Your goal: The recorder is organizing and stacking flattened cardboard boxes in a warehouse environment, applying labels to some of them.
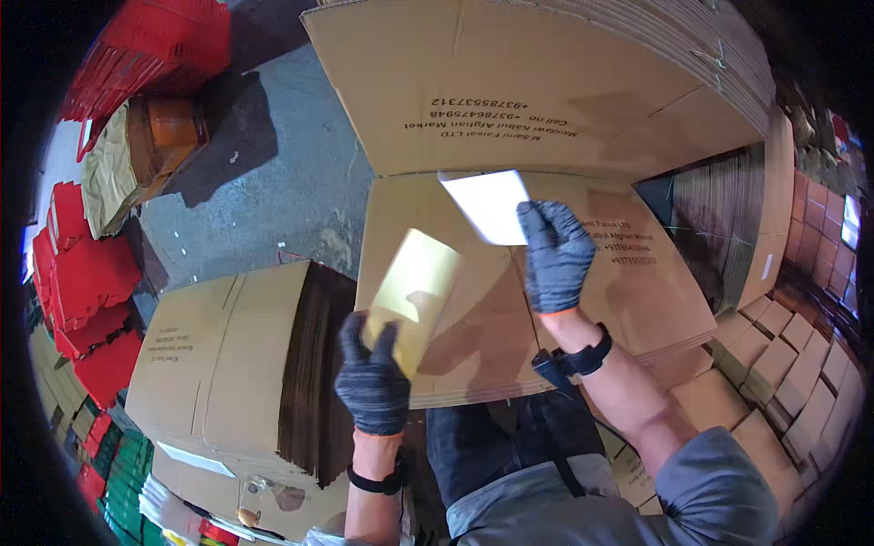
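The left hand (gloved, dark knit) had its fingers pinched on the lower edge of a yellow sheet, held tilted above the near stack of flat cartons. The right hand, gloved alike, gripped a white sheet by its right edge, holding it over the far part of the same top carton. The two sheets were apart, so they looked already separated from one another. Neither lay flat on the cardboard yet; judging by that, the placing of the white sheet on the carton remained to be done, and the yellow one had still to be set aside.

Beyond, a taller carton pile rose, another stack stood to the left on the grey floor, and red boxes lined the left rim.
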Demonstrator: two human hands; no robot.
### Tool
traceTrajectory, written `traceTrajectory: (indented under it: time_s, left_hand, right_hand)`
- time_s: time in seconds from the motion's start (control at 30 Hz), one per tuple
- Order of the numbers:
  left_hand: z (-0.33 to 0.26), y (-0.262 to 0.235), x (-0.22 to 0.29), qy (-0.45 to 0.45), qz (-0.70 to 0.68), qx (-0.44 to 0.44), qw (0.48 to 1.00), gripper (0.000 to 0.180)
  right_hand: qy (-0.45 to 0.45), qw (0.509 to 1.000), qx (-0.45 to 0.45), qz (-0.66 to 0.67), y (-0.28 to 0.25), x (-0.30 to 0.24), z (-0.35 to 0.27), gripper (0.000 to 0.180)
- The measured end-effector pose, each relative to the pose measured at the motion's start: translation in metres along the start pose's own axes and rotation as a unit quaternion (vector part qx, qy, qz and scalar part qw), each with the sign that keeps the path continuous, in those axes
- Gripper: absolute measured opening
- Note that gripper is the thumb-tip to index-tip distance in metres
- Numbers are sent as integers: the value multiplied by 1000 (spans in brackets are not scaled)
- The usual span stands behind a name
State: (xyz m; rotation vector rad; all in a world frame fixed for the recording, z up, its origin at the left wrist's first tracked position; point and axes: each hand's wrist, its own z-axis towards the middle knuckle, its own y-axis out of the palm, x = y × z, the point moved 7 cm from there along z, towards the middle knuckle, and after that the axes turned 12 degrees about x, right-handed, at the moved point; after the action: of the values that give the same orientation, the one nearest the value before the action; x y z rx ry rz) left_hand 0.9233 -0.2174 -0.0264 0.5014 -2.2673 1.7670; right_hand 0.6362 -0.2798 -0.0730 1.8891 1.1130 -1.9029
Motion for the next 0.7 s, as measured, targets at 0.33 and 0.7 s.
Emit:
traceTrajectory:
  time_s: [0.33, 0.7]
  left_hand:
    - [-14, 51, -20, -323, -491, -72, 806, 28]
    - [-22, 38, -23, -281, -484, -165, 812, 23]
  right_hand:
    - [-394, 834, -384, -41, 43, -39, -121, 43]
    - [-19, 755, -637, -154, 100, 18, -55, 49]
